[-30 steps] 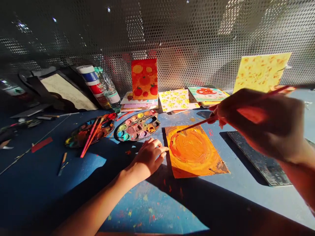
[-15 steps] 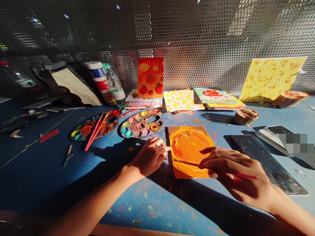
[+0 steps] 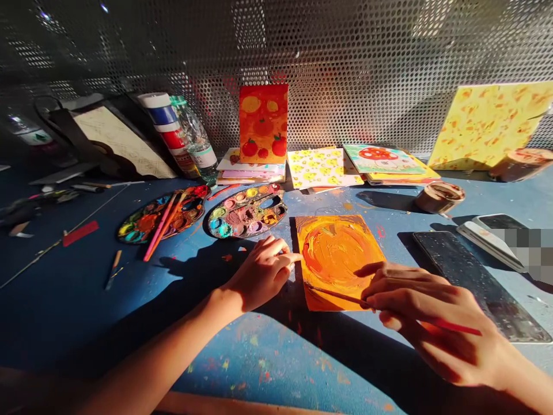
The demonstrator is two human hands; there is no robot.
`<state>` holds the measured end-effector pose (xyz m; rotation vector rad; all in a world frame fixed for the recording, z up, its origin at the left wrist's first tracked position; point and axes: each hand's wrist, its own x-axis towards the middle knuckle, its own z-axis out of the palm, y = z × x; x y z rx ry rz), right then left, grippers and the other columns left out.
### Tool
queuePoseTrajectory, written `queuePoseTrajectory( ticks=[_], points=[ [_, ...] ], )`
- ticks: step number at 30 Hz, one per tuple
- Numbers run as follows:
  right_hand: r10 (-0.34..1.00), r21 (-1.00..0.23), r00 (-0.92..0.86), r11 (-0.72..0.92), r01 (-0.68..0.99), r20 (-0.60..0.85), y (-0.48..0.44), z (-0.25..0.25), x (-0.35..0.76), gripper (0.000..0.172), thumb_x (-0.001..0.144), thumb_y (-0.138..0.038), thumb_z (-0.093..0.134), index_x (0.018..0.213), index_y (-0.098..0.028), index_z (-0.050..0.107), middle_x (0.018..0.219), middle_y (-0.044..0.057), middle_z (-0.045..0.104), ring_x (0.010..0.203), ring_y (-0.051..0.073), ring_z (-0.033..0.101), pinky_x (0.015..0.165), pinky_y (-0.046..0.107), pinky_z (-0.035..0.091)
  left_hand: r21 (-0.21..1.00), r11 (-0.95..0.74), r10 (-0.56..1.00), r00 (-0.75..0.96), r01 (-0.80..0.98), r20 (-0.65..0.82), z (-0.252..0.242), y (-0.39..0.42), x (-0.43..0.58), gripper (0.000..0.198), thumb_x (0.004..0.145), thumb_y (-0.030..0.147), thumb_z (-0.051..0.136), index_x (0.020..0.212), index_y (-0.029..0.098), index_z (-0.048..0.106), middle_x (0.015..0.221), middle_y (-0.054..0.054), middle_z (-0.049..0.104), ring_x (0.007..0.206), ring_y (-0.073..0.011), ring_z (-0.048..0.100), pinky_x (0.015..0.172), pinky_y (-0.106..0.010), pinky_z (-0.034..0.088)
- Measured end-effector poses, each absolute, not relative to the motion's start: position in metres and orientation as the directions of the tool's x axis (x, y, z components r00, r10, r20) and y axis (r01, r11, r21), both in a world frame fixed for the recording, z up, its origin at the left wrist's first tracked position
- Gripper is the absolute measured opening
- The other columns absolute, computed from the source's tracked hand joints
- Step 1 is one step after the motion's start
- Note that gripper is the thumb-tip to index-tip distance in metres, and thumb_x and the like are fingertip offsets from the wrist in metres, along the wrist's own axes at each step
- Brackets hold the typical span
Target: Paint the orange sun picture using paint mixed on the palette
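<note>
An orange canvas point(image 3: 334, 253) with a thick round swirl of paint lies flat on the blue table point(image 3: 254, 363). My right hand point(image 3: 436, 317) pinches a thin red-handled paintbrush point(image 3: 334, 294), whose tip rests near the canvas's lower left edge. My left hand point(image 3: 263, 274) is beside the canvas, a fingertip touching its left edge; the other fingers are curled, and nothing shows in them. Behind my left hand sits a paint palette point(image 3: 246, 213). A second palette point(image 3: 162, 216), farther left, has pink and orange brushes point(image 3: 163, 226) lying across it.
Small paintings point(image 3: 322, 168) and a red fruit painting point(image 3: 263, 124) stand at the back. Bottles point(image 3: 199, 144) are at back left. On the right are a paint cup point(image 3: 439, 197), a yellow painting point(image 3: 488, 127), a dark slab point(image 3: 479, 282) and a phone point(image 3: 490, 239).
My right hand has moved slightly right and down with the brush, whose tip stays near the canvas's lower left. My left hand keeps its place at the edge. The view has shifted a little.
</note>
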<state>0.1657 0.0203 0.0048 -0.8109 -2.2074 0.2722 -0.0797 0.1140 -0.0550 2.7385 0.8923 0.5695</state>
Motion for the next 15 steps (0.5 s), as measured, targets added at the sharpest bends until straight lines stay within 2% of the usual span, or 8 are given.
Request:
queuePoseTrajectory(
  ticks=[4, 9, 12, 15],
  points=[
    [0.680, -0.514, -0.433, 0.732, 0.447, 0.592, 0.0148, 0.0020, 0.1739, 0.011, 0.093, -0.022, 0.047, 0.089, -0.021, 0.057, 0.075, 0.002, 0.069, 0.073, 0.015, 0.068, 0.086, 0.031, 0.055, 0.332, -0.782, 0.611, 0.754, 0.527, 0.242, -0.0550, 0.1147, -0.0802, 0.034, 0.087, 0.011, 0.047, 0.113, 0.023, 0.066, 0.089, -0.004, 0.060, 0.088, -0.0186, 0.056, 0.085, -0.034, 0.047],
    [0.689, -0.506, -0.414, 0.721, 0.474, 0.594, 0.0170, 0.0066, 0.1712, 0.009, 0.090, -0.017, 0.049, 0.085, -0.021, 0.056, 0.069, 0.001, 0.068, 0.064, 0.015, 0.066, 0.073, 0.028, 0.058, 0.338, -0.784, 0.611, 0.743, 0.520, 0.272, -0.0548, 0.1150, -0.0799, 0.033, 0.086, 0.010, 0.048, 0.110, 0.022, 0.067, 0.090, -0.005, 0.059, 0.089, -0.0192, 0.055, 0.084, -0.034, 0.047],
    [0.704, -0.521, -0.417, 0.708, 0.476, 0.576, 0.0189, 0.0090, 0.1697, 0.012, 0.090, -0.018, 0.049, 0.081, -0.021, 0.056, 0.067, 0.000, 0.066, 0.061, 0.014, 0.065, 0.074, 0.027, 0.057, 0.331, -0.786, 0.609, 0.744, 0.522, 0.275, -0.0542, 0.1155, -0.0794, 0.032, 0.086, 0.011, 0.048, 0.109, 0.023, 0.067, 0.088, -0.004, 0.059, 0.087, -0.0188, 0.055, 0.083, -0.033, 0.047],
    [0.743, -0.581, -0.321, 0.663, 0.473, 0.587, 0.0190, 0.0066, 0.1727, 0.013, 0.092, -0.020, 0.049, 0.082, -0.021, 0.057, 0.065, 0.001, 0.063, 0.060, 0.016, 0.064, 0.071, 0.030, 0.057, 0.318, -0.796, 0.596, 0.758, 0.515, 0.265, -0.0538, 0.1167, -0.0783, 0.030, 0.086, 0.011, 0.050, 0.107, 0.023, 0.068, 0.082, -0.003, 0.059, 0.083, -0.0178, 0.054, 0.080, -0.032, 0.046]
  ],
)
